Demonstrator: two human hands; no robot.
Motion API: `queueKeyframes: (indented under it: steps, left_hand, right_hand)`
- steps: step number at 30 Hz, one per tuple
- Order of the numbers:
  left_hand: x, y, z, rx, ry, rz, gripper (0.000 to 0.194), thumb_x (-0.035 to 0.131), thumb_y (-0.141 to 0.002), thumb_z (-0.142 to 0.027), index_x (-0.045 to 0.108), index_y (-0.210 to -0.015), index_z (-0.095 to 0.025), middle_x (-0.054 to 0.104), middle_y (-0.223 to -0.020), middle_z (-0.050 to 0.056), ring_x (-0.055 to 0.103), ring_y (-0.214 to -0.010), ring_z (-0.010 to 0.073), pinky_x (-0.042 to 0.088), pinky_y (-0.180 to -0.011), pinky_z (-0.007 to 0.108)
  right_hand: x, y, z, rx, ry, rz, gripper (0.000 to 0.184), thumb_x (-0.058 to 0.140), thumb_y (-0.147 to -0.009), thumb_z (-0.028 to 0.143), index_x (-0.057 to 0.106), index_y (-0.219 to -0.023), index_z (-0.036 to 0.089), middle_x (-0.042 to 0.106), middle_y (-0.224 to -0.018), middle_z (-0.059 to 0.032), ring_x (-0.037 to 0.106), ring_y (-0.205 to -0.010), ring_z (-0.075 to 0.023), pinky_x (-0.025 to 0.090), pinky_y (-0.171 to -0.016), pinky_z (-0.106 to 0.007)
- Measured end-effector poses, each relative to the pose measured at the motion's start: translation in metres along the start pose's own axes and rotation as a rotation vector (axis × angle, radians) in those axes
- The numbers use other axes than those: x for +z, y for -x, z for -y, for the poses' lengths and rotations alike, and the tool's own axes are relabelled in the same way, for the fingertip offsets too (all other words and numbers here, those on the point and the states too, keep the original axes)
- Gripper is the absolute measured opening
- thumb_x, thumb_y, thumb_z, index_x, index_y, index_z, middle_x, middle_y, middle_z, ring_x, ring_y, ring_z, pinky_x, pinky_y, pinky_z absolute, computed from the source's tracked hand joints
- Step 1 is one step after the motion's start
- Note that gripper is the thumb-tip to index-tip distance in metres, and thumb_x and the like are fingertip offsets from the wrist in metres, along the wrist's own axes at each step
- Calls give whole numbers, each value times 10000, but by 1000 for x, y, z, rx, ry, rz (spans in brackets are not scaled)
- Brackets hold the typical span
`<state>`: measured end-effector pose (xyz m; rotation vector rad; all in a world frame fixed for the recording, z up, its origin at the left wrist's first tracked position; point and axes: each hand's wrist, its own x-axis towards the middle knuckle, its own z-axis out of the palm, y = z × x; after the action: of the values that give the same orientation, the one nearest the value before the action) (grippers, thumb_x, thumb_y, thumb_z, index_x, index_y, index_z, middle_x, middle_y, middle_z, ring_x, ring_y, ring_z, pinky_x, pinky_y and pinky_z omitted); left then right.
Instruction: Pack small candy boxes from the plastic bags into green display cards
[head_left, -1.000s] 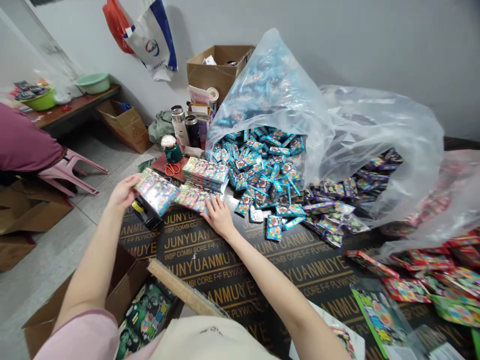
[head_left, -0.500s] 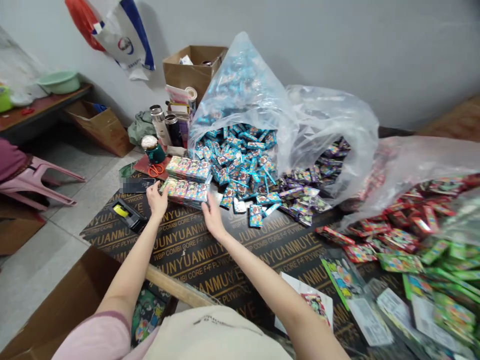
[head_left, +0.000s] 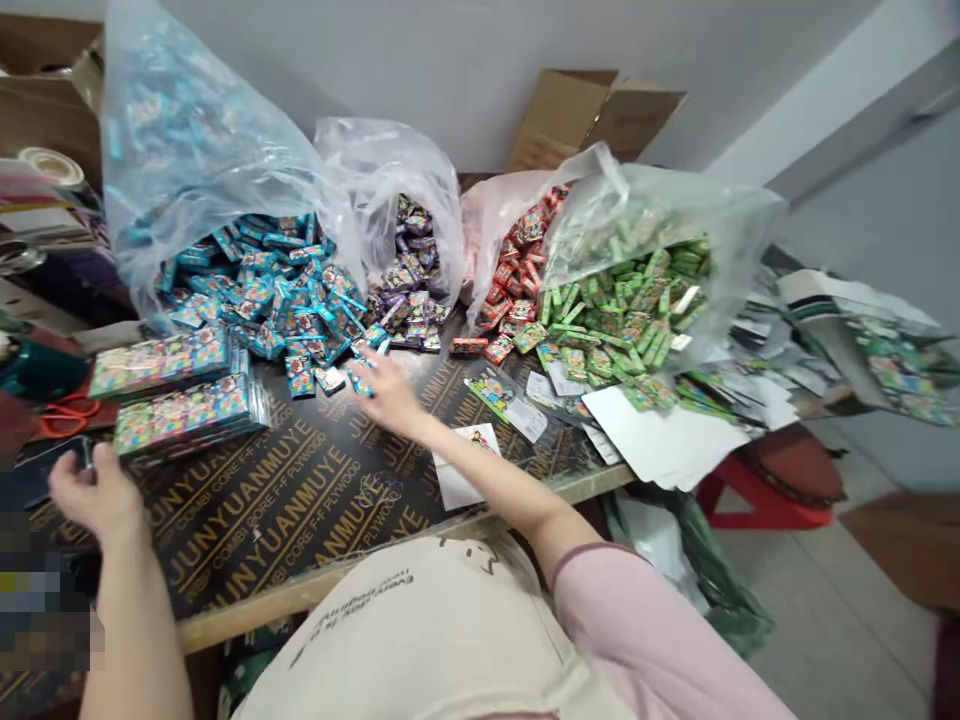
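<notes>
My right hand (head_left: 390, 398) reaches over the front edge of a pile of small blue packets (head_left: 255, 290), fingers apart. A blue packet (head_left: 361, 378) lies under its fingertips; whether they touch it I cannot tell. My left hand (head_left: 97, 492) is at the table's left side, thumb and fingers apart, holding nothing. Just beyond it stand two stacks of clear-wrapped multicoloured packs, a rear stack (head_left: 161, 362) and a front stack (head_left: 184, 408). Another blue packet (head_left: 298, 376) and a whitish one (head_left: 328, 380) lie near the right hand.
Clear bags spill purple packets (head_left: 416, 318), red packets (head_left: 517, 280) and green packets (head_left: 630, 305) along the back. White cards (head_left: 660, 430) overhang the front right edge. Orange scissors (head_left: 67, 412) and a dark green mug (head_left: 37, 360) are far left. A red stool (head_left: 772, 490) stands right.
The view has swung right. My left hand set its wrapped pack onto the front stack and let go. My right hand left that stack and moved right to the blue packets.
</notes>
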<state>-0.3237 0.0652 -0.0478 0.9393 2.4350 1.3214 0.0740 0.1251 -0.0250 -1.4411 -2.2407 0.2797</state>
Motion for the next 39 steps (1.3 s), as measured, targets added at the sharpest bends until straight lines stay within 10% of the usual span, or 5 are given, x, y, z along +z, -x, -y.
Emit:
queueKeyframes:
  steps: [6, 13, 21, 27, 39]
  left_hand:
    - [-12, 54, -25, 173, 90, -130, 452, 678, -659, -427, 610, -1104, -459, 600, -1239, -61, 582, -1149, 299, 518, -953, 438]
    - [55, 126, -67, 245, 264, 354, 443, 675, -668, -449, 677, -1020, -181, 682, -1042, 82, 649, -982, 266, 514, -924, 440]
    - [80, 197, -120, 151, 612, 1011, 817, 774, -622, -533, 537, -1316, -172, 525, -1379, 155, 484, -1280, 319, 350, -1084, 445]
    - [78, 243, -145, -236, 1129, 1450, 821, 622, -638, -744, 613, -1225, -170, 580, -1327, 125, 482, -1274, 334, 351, -1070, 436]
    - [72, 262, -123, -461, 965, 1314, 553, 657, -673, -527, 680, -1034, -109, 692, -1061, 141, 644, -920, 241, 492, -734, 301]
  right_hand:
    - [-81, 74, -174, 740, 379, 143, 755, 809, -598, 501, 574, -1154, 46, 542, -1187, -284, 501, -1126, -408, 403, -902, -502]
    - [-89, 89, -208, 677, 186, 258, 333, 821, -564, 296, 575, -744, 163, 643, -795, -74, 578, -751, -201, 394, -666, -279]
    - [-117, 42, -137, 288, -648, -422, 252, 713, -669, 345, 506, -693, 203, 528, -592, 47, 445, -493, -94, 351, -494, -224]
    - [-73, 58, -9, 387, -1204, -10, 310, 718, -676, 381, 484, -810, 227, 504, -544, 86, 383, -372, -66, 293, -372, -195]
    - [-61, 65, 0, -44, -645, -71, 253, 741, -721, 393, 630, -876, 228, 609, -756, -8, 564, -820, -211, 438, -830, -378]
